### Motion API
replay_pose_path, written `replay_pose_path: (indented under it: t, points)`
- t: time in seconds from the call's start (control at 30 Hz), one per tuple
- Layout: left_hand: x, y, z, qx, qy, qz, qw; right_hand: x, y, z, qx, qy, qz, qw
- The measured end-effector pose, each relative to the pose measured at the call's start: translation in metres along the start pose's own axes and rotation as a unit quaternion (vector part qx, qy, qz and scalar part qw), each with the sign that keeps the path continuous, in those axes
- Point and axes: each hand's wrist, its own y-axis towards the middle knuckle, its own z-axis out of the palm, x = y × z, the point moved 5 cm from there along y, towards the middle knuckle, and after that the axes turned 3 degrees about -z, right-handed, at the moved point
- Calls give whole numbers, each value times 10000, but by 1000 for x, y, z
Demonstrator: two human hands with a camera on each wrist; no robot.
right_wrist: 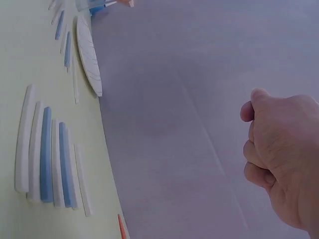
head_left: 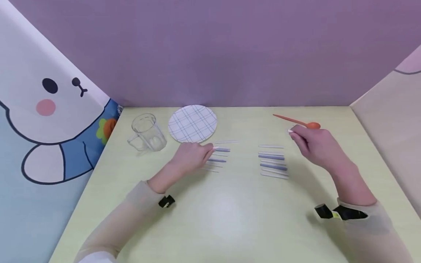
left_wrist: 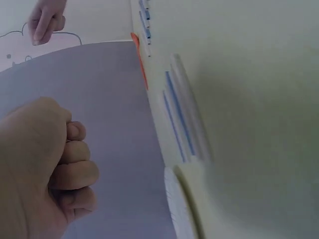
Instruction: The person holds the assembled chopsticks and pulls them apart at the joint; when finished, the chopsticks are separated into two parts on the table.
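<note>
My left hand (head_left: 192, 157) is over the left group of thin white and blue sticks (head_left: 218, 160), fingers curled. A white stick tip shows at its thumb and fingertips; the rest is hidden. To the right, my right hand (head_left: 317, 146) is raised above the table and pinches a small white stick (head_left: 289, 130), of which only the end pokes out. Left of that hand lies a second group of parallel sticks (right_wrist: 46, 154), white with two blue ones. In the wrist views both the left fist (left_wrist: 45, 169) and right fist (right_wrist: 286, 154) hide what they hold.
A clear glass mug (head_left: 154, 137) stands at the back left, beside a round white plaid plate (head_left: 192, 123). An orange spoon (head_left: 313, 125) lies beyond the right hand. A purple panel (head_left: 230, 54) rises along the table's back edge, with panels on both sides.
</note>
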Motion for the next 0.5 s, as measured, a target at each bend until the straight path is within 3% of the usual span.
replay_pose_path:
  t: [0.17,0.33,0.5]
  points:
    - [4,-11,13,478,-558,297,9969,-2,-11,4,862,400,153,9954]
    - [2,-21,24,1013,-1037,415,9886,1,-33,18,1544,937,464,9825]
    - [1,-30,29,980,-1179,679,9858,8,-49,38,2158,1192,753,9662]
